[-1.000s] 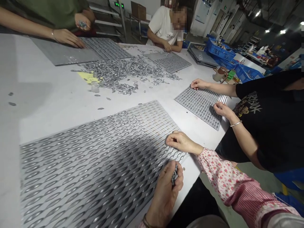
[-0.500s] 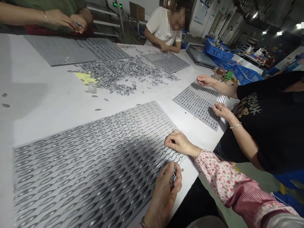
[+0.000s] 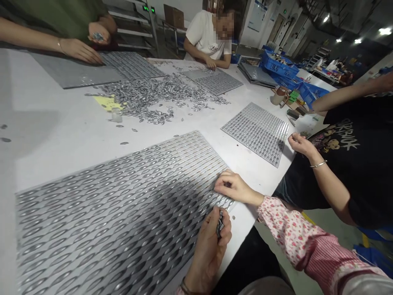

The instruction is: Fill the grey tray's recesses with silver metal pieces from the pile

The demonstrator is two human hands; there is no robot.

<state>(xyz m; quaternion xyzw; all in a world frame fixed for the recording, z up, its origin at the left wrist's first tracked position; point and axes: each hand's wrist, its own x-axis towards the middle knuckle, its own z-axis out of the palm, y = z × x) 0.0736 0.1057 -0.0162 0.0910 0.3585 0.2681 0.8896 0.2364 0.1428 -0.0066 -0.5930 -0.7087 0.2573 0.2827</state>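
A large grey panel (image 3: 101,205) lies on the white table before me, covered in rows of small pointed-oval metallic pieces; toward its far right corner only thin lines show. My left hand (image 3: 210,241), beside the panel's near right edge, is closed around several grey oval pieces (image 3: 220,224). Just beyond it, my right hand (image 3: 235,187), in a strawberry-print sleeve, rests at the panel's right edge. Its fingers are pinched together, and whatever lies between the tips is hidden.
A heap of loose oval pieces (image 3: 159,96) lies mid-table beside a yellow paper (image 3: 107,102). A smaller panel (image 3: 256,133) sits near a co-worker in a black shirt (image 3: 353,164). Other people work across the table. Blue crates (image 3: 281,67) and a mug (image 3: 278,96) stand at the far right.
My right hand has shifted slightly right and down along the panel edge. The black-shirted co-worker's hands have left their panel. Across the table, a co-worker's hands have moved apart.
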